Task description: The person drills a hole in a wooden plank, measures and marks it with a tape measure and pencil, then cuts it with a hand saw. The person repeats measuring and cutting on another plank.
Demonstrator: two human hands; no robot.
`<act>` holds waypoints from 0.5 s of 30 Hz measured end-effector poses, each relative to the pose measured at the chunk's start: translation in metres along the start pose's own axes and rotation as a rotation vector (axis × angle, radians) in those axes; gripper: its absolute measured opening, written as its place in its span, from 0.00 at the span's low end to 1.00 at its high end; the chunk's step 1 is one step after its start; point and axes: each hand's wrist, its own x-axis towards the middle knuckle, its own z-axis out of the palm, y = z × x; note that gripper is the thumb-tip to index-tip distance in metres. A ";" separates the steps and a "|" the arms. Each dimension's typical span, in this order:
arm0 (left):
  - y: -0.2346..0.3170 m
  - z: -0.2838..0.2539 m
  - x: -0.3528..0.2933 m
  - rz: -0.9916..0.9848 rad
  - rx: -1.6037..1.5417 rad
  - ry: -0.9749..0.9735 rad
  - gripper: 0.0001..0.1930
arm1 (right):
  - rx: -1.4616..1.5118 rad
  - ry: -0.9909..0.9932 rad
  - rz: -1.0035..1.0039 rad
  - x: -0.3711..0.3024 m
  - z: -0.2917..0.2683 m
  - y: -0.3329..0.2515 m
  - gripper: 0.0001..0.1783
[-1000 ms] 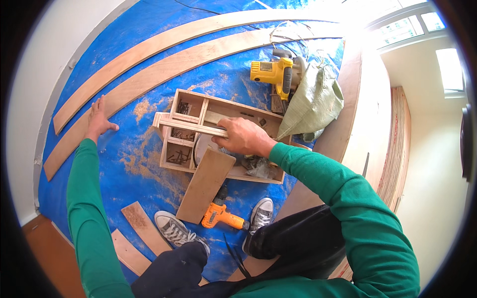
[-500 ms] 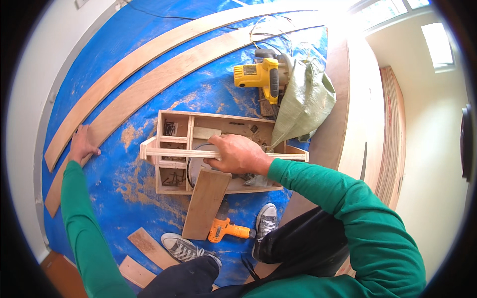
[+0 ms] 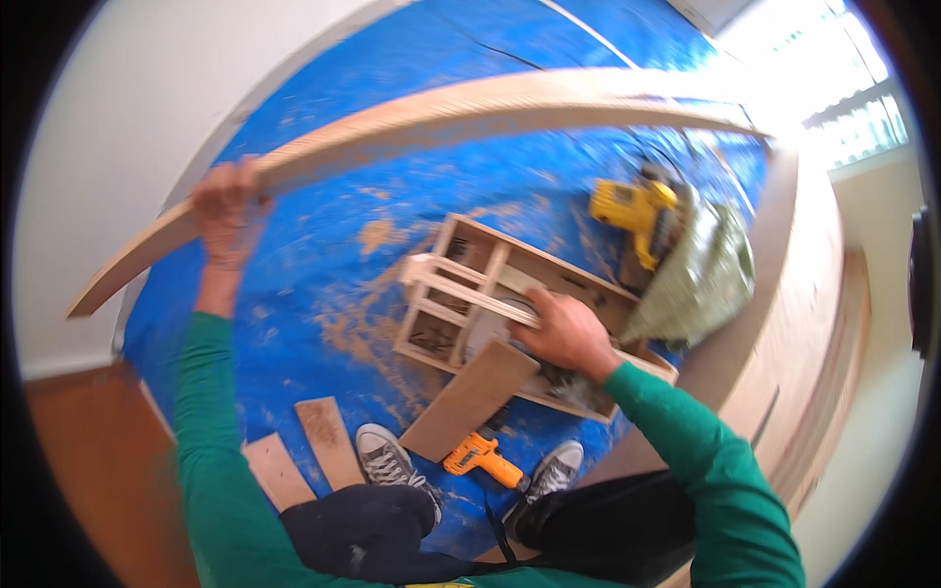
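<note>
My left hand (image 3: 227, 211) is closed around a long pale wooden plank (image 3: 470, 113), held up off the blue tarp (image 3: 323, 294) and stretching far to the right. My right hand (image 3: 569, 333) grips the end of a thin wooden slat (image 3: 459, 287) lying across an open wooden frame box (image 3: 443, 345) in front of my knees. A grey round part shows under that hand, partly hidden.
A yellow circular saw (image 3: 632, 211) and a grey-green sack (image 3: 701, 279) lie behind the box. A short board (image 3: 469, 400) leans on the box and an orange drill (image 3: 480, 459) lies between my shoes. Two offcuts (image 3: 328, 441) lie at the left; stacked boards (image 3: 804, 323) at the right. Sawdust covers the tarp.
My left hand went from lying flat on the tarp to the long plank, took hold of it and raised it. My right hand stayed on the slat.
</note>
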 end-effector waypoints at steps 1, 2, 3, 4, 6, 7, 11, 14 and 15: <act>0.015 -0.015 -0.007 -0.010 -0.031 -0.056 0.46 | 0.021 0.032 -0.030 -0.001 0.001 -0.002 0.33; 0.034 -0.026 -0.010 -0.010 -0.044 -0.051 0.49 | 0.035 0.052 -0.036 -0.001 0.001 -0.003 0.33; 0.044 -0.041 -0.015 -0.005 -0.159 -0.153 0.52 | 0.021 0.051 -0.042 -0.001 0.001 -0.004 0.33; 0.054 -0.053 -0.015 -0.027 -0.210 -0.281 0.53 | 0.004 0.043 -0.030 -0.001 0.002 -0.005 0.33; 0.059 -0.071 -0.002 -0.060 -0.311 -0.384 0.56 | 0.009 0.056 -0.014 -0.001 0.002 -0.007 0.35; 0.057 -0.081 0.008 -0.070 -0.369 -0.391 0.59 | 0.002 0.064 -0.032 -0.001 0.001 -0.007 0.35; 0.039 -0.120 0.055 -0.073 -0.567 -0.440 0.61 | 0.016 0.046 -0.029 0.002 -0.001 -0.010 0.34; 0.052 -0.159 0.071 -0.146 -0.723 -0.734 0.61 | 0.029 0.037 -0.037 0.003 0.000 -0.012 0.32; 0.070 -0.174 0.071 -0.131 -0.746 -0.807 0.61 | 0.022 0.032 -0.029 0.002 0.002 -0.012 0.32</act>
